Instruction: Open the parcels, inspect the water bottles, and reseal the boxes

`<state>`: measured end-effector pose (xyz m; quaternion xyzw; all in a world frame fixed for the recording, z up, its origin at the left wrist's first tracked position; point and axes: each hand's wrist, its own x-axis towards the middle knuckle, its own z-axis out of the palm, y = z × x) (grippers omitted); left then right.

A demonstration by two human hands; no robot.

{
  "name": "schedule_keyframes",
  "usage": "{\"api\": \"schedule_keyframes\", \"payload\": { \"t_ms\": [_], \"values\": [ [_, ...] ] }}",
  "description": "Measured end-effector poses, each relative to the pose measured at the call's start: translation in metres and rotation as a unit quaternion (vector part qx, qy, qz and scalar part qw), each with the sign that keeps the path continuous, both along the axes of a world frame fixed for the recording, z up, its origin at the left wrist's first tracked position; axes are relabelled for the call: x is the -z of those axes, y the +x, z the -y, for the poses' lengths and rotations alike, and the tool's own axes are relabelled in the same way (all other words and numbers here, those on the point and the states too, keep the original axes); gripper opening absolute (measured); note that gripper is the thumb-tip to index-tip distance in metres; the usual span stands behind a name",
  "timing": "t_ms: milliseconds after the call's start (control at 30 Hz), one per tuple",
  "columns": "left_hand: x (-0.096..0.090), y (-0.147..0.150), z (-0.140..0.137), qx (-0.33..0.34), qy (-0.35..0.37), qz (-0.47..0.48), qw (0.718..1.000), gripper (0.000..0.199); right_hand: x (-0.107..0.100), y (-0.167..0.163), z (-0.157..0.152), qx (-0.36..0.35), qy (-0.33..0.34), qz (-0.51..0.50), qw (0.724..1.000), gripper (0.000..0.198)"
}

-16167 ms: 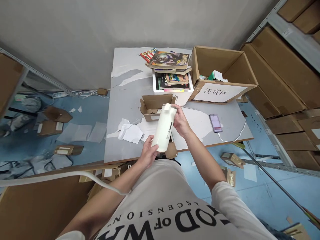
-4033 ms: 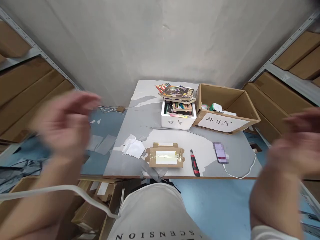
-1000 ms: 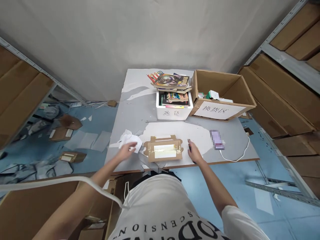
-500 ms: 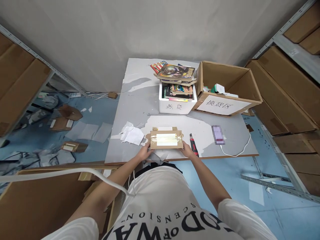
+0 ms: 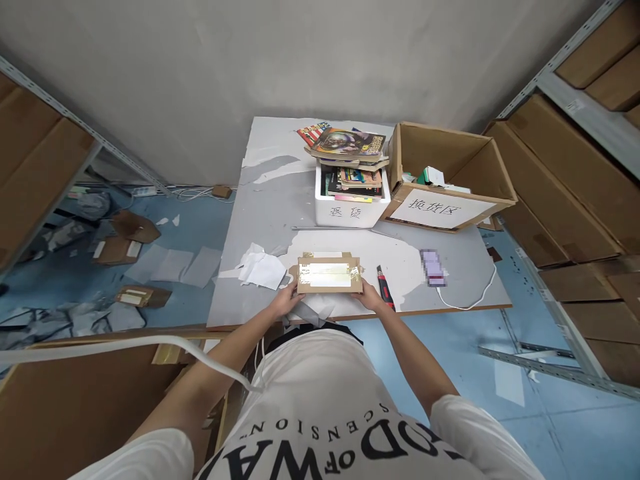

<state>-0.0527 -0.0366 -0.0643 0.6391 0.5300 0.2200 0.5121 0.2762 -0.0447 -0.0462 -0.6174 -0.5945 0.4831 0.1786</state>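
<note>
A flat brown cardboard box (image 5: 329, 287) with a white label and shiny tape is held between my two hands near the table's front edge. My left hand (image 5: 286, 299) grips its left end, and my right hand (image 5: 369, 295) grips the right end; some fingers are hidden behind the cardboard. Just beyond its far edge, another strip of taped cardboard (image 5: 327, 255) shows. To the right of my right hand lies a red and black utility knife (image 5: 385, 288). Crumpled white paper (image 5: 263, 268) rests left of the box.
At the back, a white bin (image 5: 350, 215) overflows with books (image 5: 350, 142), beside a big open carton (image 5: 450, 143). A phone (image 5: 433, 268) with a white cable (image 5: 467, 307) lies at the right. Another open carton (image 5: 90, 407) stands at lower left. Shelves with boxes (image 5: 565, 180) flank the table.
The box has tilted slightly, and both hands still hold it at its ends. The whole view has shifted a little; the other things on the table stay where they were.
</note>
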Motion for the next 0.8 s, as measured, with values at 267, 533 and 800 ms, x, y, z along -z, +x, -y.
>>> {"api": "schedule_keyframes", "payload": {
  "t_ms": [267,533,800],
  "values": [
    [-0.023,-0.002,0.004,-0.012,0.032,0.009,0.999,0.067,-0.023,0.006,0.001,-0.006,0.018,-0.003,1.000,0.108],
    [-0.047,-0.008,0.011,-0.019,0.071,-0.007,0.997,0.052,-0.063,0.019,-0.015,-0.095,0.167,0.013,0.981,0.122],
    [-0.047,-0.005,0.020,-0.086,0.091,0.023,0.992,0.057,-0.070,0.001,-0.004,-0.060,0.197,-0.056,0.977,0.120]
  ]
}}
